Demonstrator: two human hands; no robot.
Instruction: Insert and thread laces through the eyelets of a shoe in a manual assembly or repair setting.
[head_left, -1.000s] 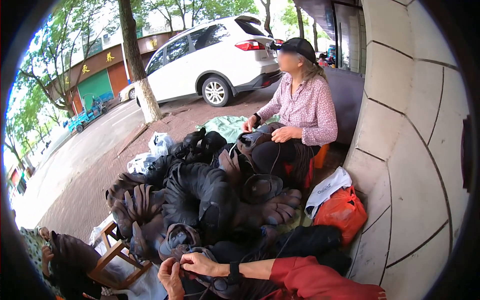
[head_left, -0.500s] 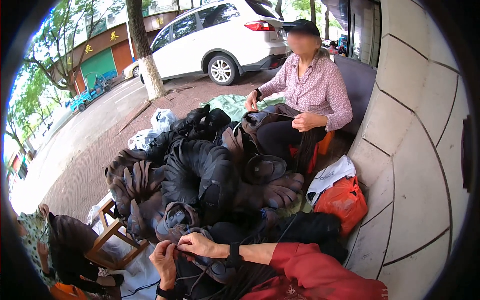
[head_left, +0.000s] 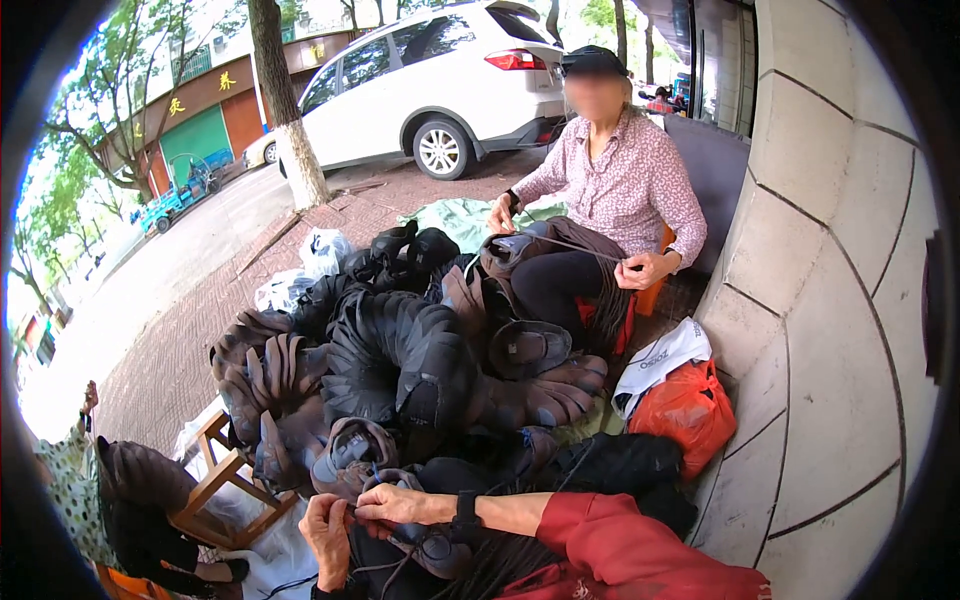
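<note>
The left hand (head_left: 327, 535) sits low in the head view, its fingers (head_left: 340, 512) curled shut in a pinch on a thin dark cord (head_left: 372, 568). The right hand (head_left: 392, 504) lies just to the right of it, fingertips meeting the left ones, thumb and forefinger closed on the same cord; a black wristband rings that wrist, and a red sleeve (head_left: 610, 545) runs off to the lower right. From the pinch the cord drops below the fingers toward the lower edge, its long axis roughly up and down, curving slightly; where it ends cannot be made out. Directly under the right fingers rests a grey shoe upper (head_left: 432, 548), touching the palm side of the hand; which way it points is unclear.

Just above the fingers lies another upper (head_left: 350, 455), grey with blue trim, and beyond it a big heap of stacked dark uppers (head_left: 400, 360). Left of the fingers stands a wooden stool (head_left: 222, 485). Well beyond the heap a second person (head_left: 610, 200) sits, both hands stretching a thread across the lap. To the right of the fingers lies an orange bag (head_left: 690, 410).
</note>
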